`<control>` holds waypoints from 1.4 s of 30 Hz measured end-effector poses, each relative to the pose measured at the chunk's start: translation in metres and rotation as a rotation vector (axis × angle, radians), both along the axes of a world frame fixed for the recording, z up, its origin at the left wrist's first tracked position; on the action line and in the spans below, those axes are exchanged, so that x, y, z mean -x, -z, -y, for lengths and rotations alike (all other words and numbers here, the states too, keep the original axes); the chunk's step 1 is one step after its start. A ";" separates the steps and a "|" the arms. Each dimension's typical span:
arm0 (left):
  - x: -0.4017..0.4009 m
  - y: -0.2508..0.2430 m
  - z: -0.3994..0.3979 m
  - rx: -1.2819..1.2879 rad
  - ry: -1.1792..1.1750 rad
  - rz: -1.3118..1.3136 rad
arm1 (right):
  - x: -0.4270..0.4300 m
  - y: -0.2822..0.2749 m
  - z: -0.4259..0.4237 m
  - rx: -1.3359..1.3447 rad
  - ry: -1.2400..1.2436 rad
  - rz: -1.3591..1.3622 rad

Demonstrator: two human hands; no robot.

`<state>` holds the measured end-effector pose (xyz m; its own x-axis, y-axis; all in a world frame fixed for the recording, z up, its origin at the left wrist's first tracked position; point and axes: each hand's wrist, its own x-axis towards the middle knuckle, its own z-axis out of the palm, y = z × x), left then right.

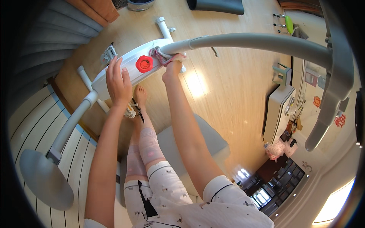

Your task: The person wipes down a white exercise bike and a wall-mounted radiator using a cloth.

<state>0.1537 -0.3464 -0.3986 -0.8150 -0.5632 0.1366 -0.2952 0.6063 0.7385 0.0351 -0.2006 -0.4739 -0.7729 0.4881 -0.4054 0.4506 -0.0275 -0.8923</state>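
Note:
A white exercise bike body (129,58) with a red tension knob (144,64) lies across the view before me. My right hand (172,69) grips a grey and pink cloth (165,58) against the foot of the handlebar post (182,47). Part of the fingers is hidden by the cloth. Left of the knob, my left hand (118,84) holds nothing, its thumb apart from the fingers, over the bike body; whether the palm presses on it I cannot tell. One pedal (109,54) shows beyond the body and another pedal (130,111) is beside my foot.
The bike's grey seat (47,179) stands at the left, and its thick handlebar post curves right to a grey handlebar (328,114). Beside my legs is a grey upholstered seat (211,139). A green step stool (282,72) and a white cabinet (281,105) stand farther right.

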 end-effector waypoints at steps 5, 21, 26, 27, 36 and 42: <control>-0.003 0.051 0.018 0.320 0.064 0.237 | 0.035 -0.074 -0.012 0.677 0.002 -0.160; 0.003 0.052 0.008 0.390 0.033 0.220 | 0.014 -0.157 -0.081 0.312 -0.078 -0.352; 0.009 0.049 0.006 0.368 0.042 0.186 | 0.091 -0.178 -0.104 0.223 -0.557 -0.381; 0.012 0.050 0.004 0.357 0.052 0.188 | 0.116 -0.161 -0.104 0.183 -0.822 -0.130; 0.008 0.046 0.008 0.294 0.044 0.201 | 0.143 -0.123 -0.128 0.055 -0.799 0.220; 0.008 0.047 0.006 0.303 0.044 0.236 | 0.141 -0.063 -0.124 -0.327 -0.950 -0.082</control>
